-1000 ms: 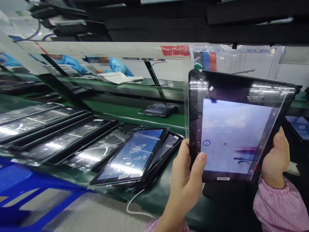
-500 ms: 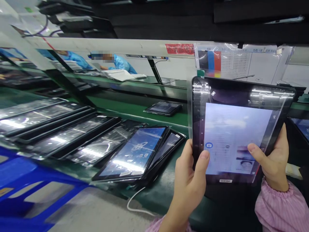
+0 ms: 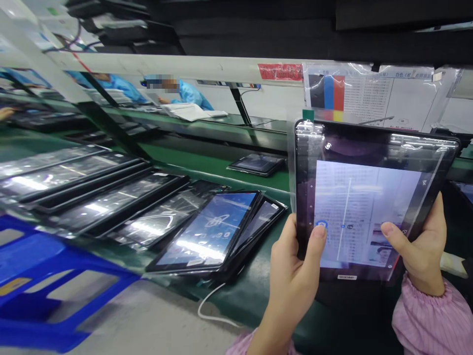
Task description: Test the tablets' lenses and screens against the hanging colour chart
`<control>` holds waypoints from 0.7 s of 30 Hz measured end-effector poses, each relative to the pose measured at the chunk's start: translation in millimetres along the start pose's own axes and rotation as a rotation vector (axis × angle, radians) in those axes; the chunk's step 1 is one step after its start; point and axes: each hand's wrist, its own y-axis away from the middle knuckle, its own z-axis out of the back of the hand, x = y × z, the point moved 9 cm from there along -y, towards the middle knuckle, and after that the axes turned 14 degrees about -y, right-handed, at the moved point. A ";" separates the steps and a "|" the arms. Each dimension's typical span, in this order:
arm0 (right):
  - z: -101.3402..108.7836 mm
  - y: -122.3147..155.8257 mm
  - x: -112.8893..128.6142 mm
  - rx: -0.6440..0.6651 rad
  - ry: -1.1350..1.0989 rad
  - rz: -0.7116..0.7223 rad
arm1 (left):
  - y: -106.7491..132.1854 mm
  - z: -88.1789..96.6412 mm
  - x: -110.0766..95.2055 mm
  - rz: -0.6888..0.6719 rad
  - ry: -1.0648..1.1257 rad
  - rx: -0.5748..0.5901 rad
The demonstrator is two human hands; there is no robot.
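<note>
Both my hands hold up a black tablet (image 3: 365,197) with a lit camera screen, its back toward a printed chart. My left hand (image 3: 295,271) grips the lower left edge, the thumb lying over the blue camera button. On the right side, my right hand (image 3: 421,251) wraps the edge with its thumb on the glass. Clear film and a green tab stick out at the tablet's upper left. To the left, a tablet with a lit blue screen (image 3: 210,229) rests partly on another tablet (image 3: 258,224). My fingers behind the tablet are hidden.
Several dark tablets in film (image 3: 96,202) lie in a row on the green bench (image 3: 254,291). A single tablet (image 3: 256,164) sits farther back. The printed chart (image 3: 365,93) hangs from a rail. A blue stool (image 3: 55,276), a white cable (image 3: 207,310) and people in blue are also visible.
The tablet's camera picture has turned sharper, and a pale vertical line with a blue dot now shows on it. The left thumb has shifted slightly right, over the camera button.
</note>
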 end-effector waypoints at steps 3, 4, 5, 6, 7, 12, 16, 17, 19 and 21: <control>-0.1 0.9 -0.7 -0.003 0.004 -0.001 | -0.5 0.1 -1.0 0.008 -0.002 0.007; 0.2 1.4 -1.2 -0.003 0.002 -0.002 | -0.5 0.7 -1.9 -0.003 0.005 0.005; 1.0 2.1 -1.7 -0.007 0.001 -0.003 | -0.4 1.5 -2.9 -0.015 0.013 0.002; 1.8 2.8 -2.5 -0.010 0.001 -0.004 | -0.3 2.4 -3.7 -0.027 0.020 -0.001; 2.8 3.5 -3.2 -0.013 0.004 -0.006 | -0.3 3.2 -4.2 -0.036 0.024 -0.004; 4.1 5.8 -6.3 -0.014 0.005 -0.019 | 0.0 3.4 -3.9 -0.038 0.028 -0.004; 4.5 4.7 -6.9 -0.022 0.003 -0.036 | 0.7 2.4 -2.6 -0.037 0.048 0.003; 5.2 4.7 -7.3 -0.025 0.004 -0.043 | 0.0 2.3 -1.9 -0.032 0.056 0.011; 9.4 7.0 -11.1 -0.043 0.021 -0.074 | -4.1 0.6 2.1 0.011 0.086 0.052; 17.7 15.4 -22.2 -0.083 0.052 -0.143 | -12.7 -6.4 8.6 0.069 0.124 0.137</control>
